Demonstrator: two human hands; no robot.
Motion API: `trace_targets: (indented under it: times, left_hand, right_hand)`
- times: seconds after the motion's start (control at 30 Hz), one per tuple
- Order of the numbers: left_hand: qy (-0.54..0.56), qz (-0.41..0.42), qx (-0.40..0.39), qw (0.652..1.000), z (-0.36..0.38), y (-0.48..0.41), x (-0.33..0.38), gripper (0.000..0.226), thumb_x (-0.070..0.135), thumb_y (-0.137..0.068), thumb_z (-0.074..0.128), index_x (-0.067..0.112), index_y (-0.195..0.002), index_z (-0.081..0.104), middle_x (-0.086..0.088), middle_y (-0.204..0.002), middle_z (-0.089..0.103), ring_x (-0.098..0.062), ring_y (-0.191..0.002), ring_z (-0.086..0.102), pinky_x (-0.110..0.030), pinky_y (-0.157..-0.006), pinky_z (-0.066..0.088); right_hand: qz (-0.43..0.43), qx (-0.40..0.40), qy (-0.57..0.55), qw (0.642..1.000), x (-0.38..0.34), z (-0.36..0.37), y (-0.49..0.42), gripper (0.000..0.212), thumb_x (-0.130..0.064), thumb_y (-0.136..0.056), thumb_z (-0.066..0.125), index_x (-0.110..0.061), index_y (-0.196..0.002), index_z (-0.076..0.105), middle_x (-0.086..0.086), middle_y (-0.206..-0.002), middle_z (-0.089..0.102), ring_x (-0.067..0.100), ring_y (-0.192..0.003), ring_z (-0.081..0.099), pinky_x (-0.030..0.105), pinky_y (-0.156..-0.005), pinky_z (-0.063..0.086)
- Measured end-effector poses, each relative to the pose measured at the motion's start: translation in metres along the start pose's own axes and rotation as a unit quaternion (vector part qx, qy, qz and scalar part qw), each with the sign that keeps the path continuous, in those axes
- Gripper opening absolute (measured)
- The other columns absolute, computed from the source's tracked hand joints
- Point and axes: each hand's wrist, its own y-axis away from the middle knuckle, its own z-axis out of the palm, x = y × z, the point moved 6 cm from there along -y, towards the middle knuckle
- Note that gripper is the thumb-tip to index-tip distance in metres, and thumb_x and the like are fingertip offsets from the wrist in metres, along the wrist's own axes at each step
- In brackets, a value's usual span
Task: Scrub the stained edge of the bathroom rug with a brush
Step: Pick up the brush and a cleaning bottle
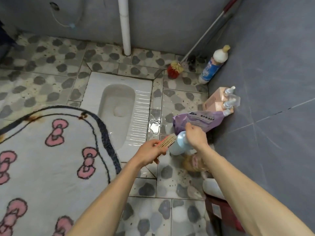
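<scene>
L hand [150,153] grips brush [167,141], bristles facing up, over floor [146,217] just R of rug [42,159]. R hand [194,136] holds pale-blue bottle [179,145] right beside brush head. Rug lies at floor's left side w/ brown stains [34,118] on its dark far edge, near squat toilet [119,99].

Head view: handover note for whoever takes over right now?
Left hand: grips the brush, held above the floor tiles just right of the rug.
Right hand: holds the pale blue bottle, tilted, right next to the brush bristles.
Rug: flat on the floor, with brown stains on its dark far edge.
Done: brush in hand.
Left: take the brush to the stained edge and scrub; it is not touching the rug yet.
</scene>
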Motion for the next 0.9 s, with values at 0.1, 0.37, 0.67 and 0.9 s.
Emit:
trace_targets:
  times: [0.1, 0.37, 0.67, 0.9]
  left_hand:
    - [0.008, 0.016, -0.016, 1.000, 0.010, -0.030, -0.006, 0.032, 0.027, -0.085, 0.068, 0.026, -0.117, 0.065, -0.005, -0.094, 0.076, -0.015, -0.055, 0.056, -0.028, -0.054, 0.042]
    - [-0.004, 0.045, -0.061, 0.997, 0.031, -0.042, -0.004, 0.029, 0.020, -0.094, 0.065, 0.021, -0.123, 0.063, -0.015, -0.103, 0.073, -0.016, -0.052, 0.055, -0.021, -0.046, 0.039]
    - [-0.083, 0.051, -0.072, 0.993, 0.020, -0.033, 0.016, 0.031, 0.018, -0.093, 0.068, 0.029, -0.122, 0.065, -0.008, -0.088, 0.070, -0.006, -0.046, 0.051, -0.019, -0.046, 0.041]
    - [-0.139, 0.039, -0.083, 0.986, 0.017, -0.032, 0.024, 0.035, 0.019, -0.092, 0.069, 0.018, -0.127, 0.068, -0.003, -0.083, 0.069, -0.013, -0.049, 0.052, -0.019, -0.044, 0.040]
  right_hand:
    - [0.004, 0.023, -0.005, 1.000, 0.002, 0.006, -0.020, 0.049, -0.025, -0.108, 0.022, 0.001, -0.129, 0.057, 0.025, -0.136, 0.056, 0.041, -0.129, 0.049, 0.044, -0.107, 0.036]
    - [0.033, 0.051, -0.021, 0.998, 0.035, 0.012, -0.018, 0.043, -0.025, -0.103, 0.033, -0.004, -0.122, 0.065, 0.021, -0.132, 0.059, 0.038, -0.120, 0.052, 0.036, -0.097, 0.039]
    - [-0.031, 0.059, 0.029, 0.997, 0.023, 0.014, -0.001, 0.049, -0.025, -0.106, 0.023, -0.004, -0.113, 0.068, 0.023, -0.126, 0.063, 0.042, -0.117, 0.053, 0.043, -0.099, 0.041]
    - [0.006, 0.010, -0.007, 1.000, 0.018, 0.008, -0.001, 0.044, -0.023, -0.106, 0.025, -0.001, -0.117, 0.062, 0.027, -0.130, 0.058, 0.043, -0.119, 0.051, 0.040, -0.098, 0.037]
